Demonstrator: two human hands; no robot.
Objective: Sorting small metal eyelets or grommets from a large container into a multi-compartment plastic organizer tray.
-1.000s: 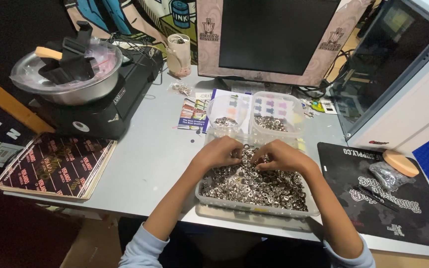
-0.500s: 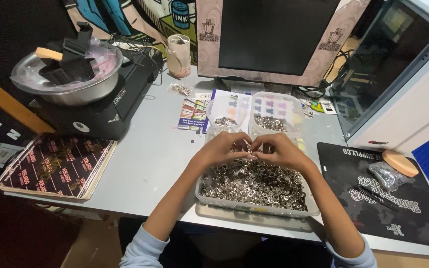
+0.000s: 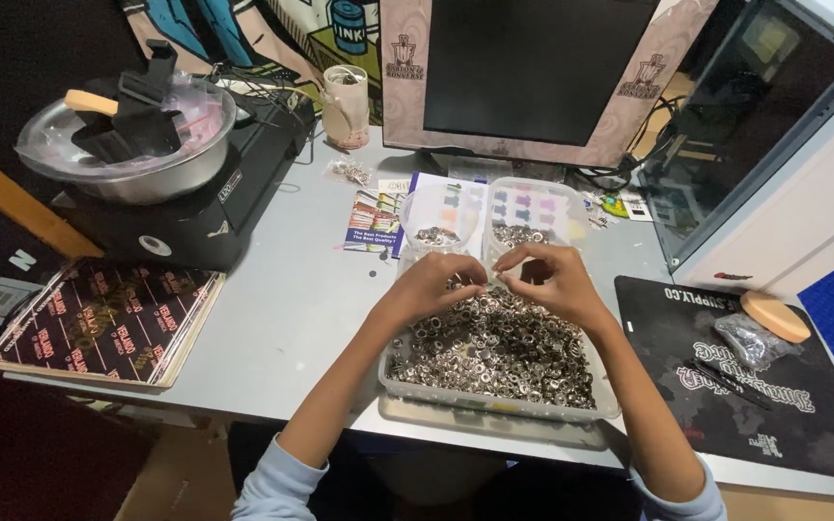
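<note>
A clear plastic tub (image 3: 494, 403) at the table's front edge is heaped with small silver metal rings (image 3: 504, 349). My left hand (image 3: 433, 283) and my right hand (image 3: 544, 280) hover over its far end, fingertips pinched together and almost touching each other. Each seems to pinch a small ring, too tiny to see clearly. Behind the hands stand two clear round cups, the left cup (image 3: 434, 220) and the right cup (image 3: 531, 214), each with a few rings in the bottom.
A black machine (image 3: 195, 183) with a steel bowl (image 3: 127, 154) sits at the left, a patterned flat box (image 3: 108, 323) before it. A monitor (image 3: 533, 72) stands at the back, a black mat (image 3: 755, 376) with a bagged item lies at the right, leaflets under the cups.
Both hands have lifted out of the ring pile and drawn together above the tub's far end, fingertips now meeting.
</note>
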